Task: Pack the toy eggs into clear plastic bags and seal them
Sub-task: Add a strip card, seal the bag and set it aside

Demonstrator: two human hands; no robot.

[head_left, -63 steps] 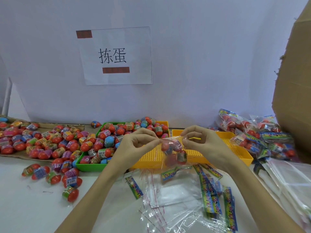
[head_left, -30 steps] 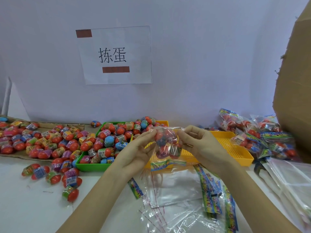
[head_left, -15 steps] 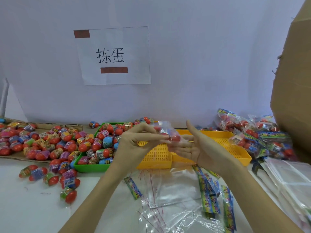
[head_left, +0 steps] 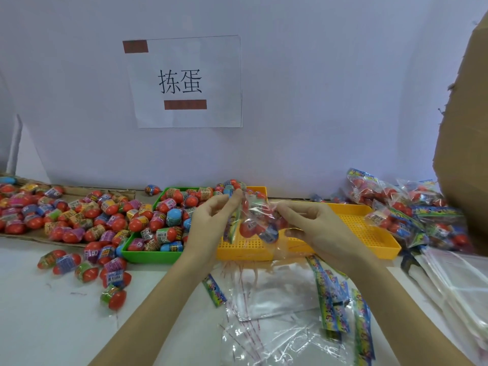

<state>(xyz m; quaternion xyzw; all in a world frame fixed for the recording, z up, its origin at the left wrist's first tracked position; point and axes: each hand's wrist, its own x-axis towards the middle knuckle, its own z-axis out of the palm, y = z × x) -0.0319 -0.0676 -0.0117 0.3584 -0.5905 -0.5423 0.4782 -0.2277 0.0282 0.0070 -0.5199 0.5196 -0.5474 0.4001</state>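
A clear plastic bag with toy eggs (head_left: 257,223) inside hangs in the air above the yellow tray (head_left: 369,228). My left hand (head_left: 214,220) pinches the bag's upper left edge between thumb and fingertips. My right hand (head_left: 317,228) grips the bag's right side, fingers curled round the plastic. Red-capped toy eggs fill the green tray (head_left: 148,256) and lie loose on the table at left (head_left: 79,217). Empty clear bags (head_left: 269,294) lie flat on the table below my hands.
Sealed bags of eggs (head_left: 412,212) are piled at the right. Colourful header cards (head_left: 330,299) lie among the empty bags. A stack of clear bags (head_left: 459,281) sits at the right edge, beside a cardboard box (head_left: 464,114). A paper sign (head_left: 184,83) hangs on the wall.
The filled bag was turned over between my hands. My right hand, flat under it half a second ago, now curls round its right side; my left hand keeps its pinch.
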